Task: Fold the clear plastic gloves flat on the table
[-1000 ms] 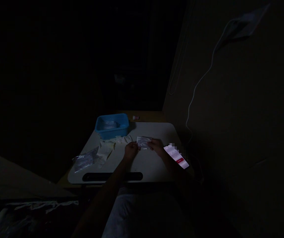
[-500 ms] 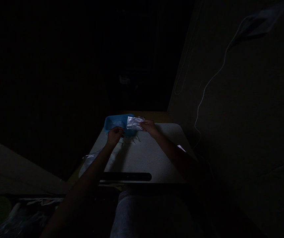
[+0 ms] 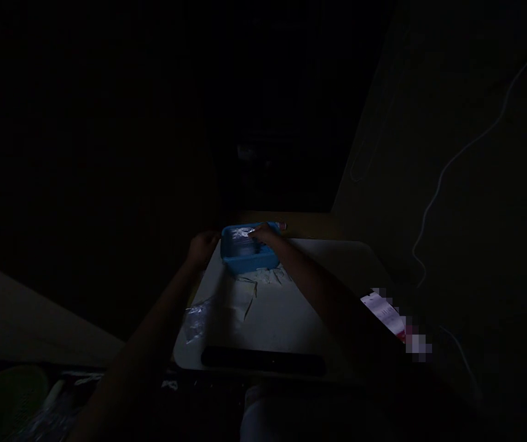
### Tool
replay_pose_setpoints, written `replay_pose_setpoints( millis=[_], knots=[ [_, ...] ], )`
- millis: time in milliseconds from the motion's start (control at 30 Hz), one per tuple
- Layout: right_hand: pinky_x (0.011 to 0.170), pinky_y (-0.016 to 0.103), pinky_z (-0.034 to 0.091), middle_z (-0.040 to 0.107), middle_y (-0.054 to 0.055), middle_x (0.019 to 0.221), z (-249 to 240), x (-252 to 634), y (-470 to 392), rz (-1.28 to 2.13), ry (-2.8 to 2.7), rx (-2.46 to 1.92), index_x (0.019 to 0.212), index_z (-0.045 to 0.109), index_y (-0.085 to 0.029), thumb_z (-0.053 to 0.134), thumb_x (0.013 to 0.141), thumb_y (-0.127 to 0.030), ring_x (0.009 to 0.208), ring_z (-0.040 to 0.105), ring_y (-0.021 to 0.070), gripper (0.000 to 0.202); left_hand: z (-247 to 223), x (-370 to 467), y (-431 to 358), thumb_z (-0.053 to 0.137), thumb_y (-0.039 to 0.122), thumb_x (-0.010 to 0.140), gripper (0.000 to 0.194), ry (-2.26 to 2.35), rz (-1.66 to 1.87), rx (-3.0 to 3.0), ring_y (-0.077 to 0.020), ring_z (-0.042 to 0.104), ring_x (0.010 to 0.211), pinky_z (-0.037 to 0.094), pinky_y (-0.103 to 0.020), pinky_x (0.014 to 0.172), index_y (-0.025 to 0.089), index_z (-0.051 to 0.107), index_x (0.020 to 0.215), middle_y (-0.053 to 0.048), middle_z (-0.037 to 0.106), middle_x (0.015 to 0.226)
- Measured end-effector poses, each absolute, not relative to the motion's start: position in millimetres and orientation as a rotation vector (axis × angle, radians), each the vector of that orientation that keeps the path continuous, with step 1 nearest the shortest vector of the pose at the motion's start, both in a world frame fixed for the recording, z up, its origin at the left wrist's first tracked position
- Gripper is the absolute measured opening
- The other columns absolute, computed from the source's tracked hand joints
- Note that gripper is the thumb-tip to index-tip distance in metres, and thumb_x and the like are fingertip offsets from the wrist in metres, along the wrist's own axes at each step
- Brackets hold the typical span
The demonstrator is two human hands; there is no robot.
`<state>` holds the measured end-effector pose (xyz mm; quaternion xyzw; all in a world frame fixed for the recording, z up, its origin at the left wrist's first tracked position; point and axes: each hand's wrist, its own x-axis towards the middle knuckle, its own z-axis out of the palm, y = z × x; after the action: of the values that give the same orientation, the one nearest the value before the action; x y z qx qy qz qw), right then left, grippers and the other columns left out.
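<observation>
My right hand (image 3: pixel 264 234) reaches over the blue basket (image 3: pixel 251 264), its fingers closed on the near edge of a shiny silver packet (image 3: pixel 241 232). The packet lies at the top of the basket's inside. Just left of the basket, my left hand (image 3: pixel 202 247) is curled by its rim; the dim light hides whether it holds anything or touches the basket. In front of the basket lie crumpled whitish pieces (image 3: pixel 272 275) and a flat pale sheet (image 3: pixel 243 299). A clear plastic bag (image 3: pixel 196 320) rests at the table's left side.
The small white table (image 3: pixel 286 325) has a dark slot (image 3: pixel 263 360) along its near edge. A pale printed packet (image 3: pixel 383 314) shows at the right, beyond my forearm. A white cable (image 3: pixel 442 175) runs down the right wall. A green tub (image 3: pixel 10 399) stands at lower left.
My right hand has carried the silver packet left and down into the basket. My left hand has moved from in front of the basket to its left side. The view has shifted.
</observation>
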<state>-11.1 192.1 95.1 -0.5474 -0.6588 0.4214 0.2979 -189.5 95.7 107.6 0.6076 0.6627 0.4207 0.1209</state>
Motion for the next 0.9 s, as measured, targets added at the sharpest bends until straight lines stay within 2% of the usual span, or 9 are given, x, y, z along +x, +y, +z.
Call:
replay_pose_setpoints(
  millis=[133,233,367,467,567,667,800,900],
  knots=[
    [0.045,0.022,0.036,0.041,-0.004,0.034,85,-23,206,1.068,-1.871,-1.548,0.042,0.048,-0.016,0.063,0.062,-0.012,0.041,0.047,0.0102,0.026,99,-192,122,0.053,0.025,0.07,0.017,1.891,1.088,1.992,-0.0213,0.062,0.086,0.046,-0.028,0.079,0.021,0.069,0.072,-0.006,0.07,0.087],
    [0.046,0.024,0.037,0.044,-0.002,0.035,82,-28,211,0.995,-1.973,-1.599,0.04,0.047,-0.016,0.065,0.061,-0.011,0.043,0.05,0.0124,0.029,94,-190,136,0.05,0.021,0.071,0.02,1.902,0.768,2.174,-0.0203,0.061,0.087,0.045,-0.028,0.08,0.022,0.069,0.076,-0.006,0.069,0.09],
    [0.048,0.024,0.039,0.054,0.002,0.044,82,-27,212,0.849,-2.109,-1.633,0.044,0.051,-0.015,0.069,0.061,-0.015,0.05,0.056,0.0153,0.025,95,-183,145,0.056,0.025,0.068,0.021,1.954,0.434,2.246,-0.0233,0.058,0.095,0.043,-0.03,0.083,0.024,0.069,0.085,-0.008,0.067,0.094],
    [0.053,0.024,0.041,0.063,0.006,0.059,85,-19,209,0.683,-2.197,-1.643,0.054,0.058,-0.014,0.07,0.062,-0.019,0.063,0.061,0.0187,0.016,98,-177,148,0.06,0.025,0.065,0.03,2.015,0.231,2.246,-0.0274,0.051,0.106,0.04,-0.037,0.088,0.026,0.066,0.094,-0.009,0.065,0.099],
    [0.063,0.025,0.043,0.068,0.01,0.08,91,-13,201,0.515,-2.265,-1.646,0.069,0.064,-0.015,0.067,0.067,-0.025,0.081,0.063,0.0222,0.011,99,-171,154,0.062,0.022,0.065,0.028,2.03,0.158,2.227,-0.0299,0.049,0.108,0.036,-0.042,0.09,0.025,0.066,0.093,-0.011,0.065,0.097],
    [0.071,0.028,0.044,0.067,0.012,0.096,96,-11,191,0.389,-2.328,-1.625,0.086,0.064,-0.016,0.064,0.071,-0.027,0.091,0.061,0.0238,0.019,97,-167,159,0.06,0.024,0.067,0.023,2.056,0.103,2.216,-0.0313,0.047,0.109,0.033,-0.046,0.091,0.023,0.067,0.089,-0.014,0.065,0.097],
    [0.077,0.03,0.043,0.063,0.012,0.108,98,-14,183,0.092,-2.476,-1.482,0.11,0.055,-0.018,0.054,0.078,-0.024,0.097,0.059,0.0235,0.033,93,-166,160,0.059,0.028,0.069,0.024,2.087,0.038,2.218,-0.0316,0.044,0.112,0.031,-0.046,0.091,0.022,0.066,0.091,-0.015,0.064,0.102],
    [0.077,0.028,0.043,0.063,0.01,0.11,94,-15,185,0.113,-2.63,-1.388,0.111,0.055,-0.02,0.052,0.08,-0.027,0.098,0.059,0.0223,0.032,91,-164,160,0.059,0.031,0.069,0.029,2.112,0.001,2.214,-0.0321,0.042,0.114,0.032,-0.047,0.091,0.022,0.065,0.096,-0.015,0.063,0.106]
  ],
)
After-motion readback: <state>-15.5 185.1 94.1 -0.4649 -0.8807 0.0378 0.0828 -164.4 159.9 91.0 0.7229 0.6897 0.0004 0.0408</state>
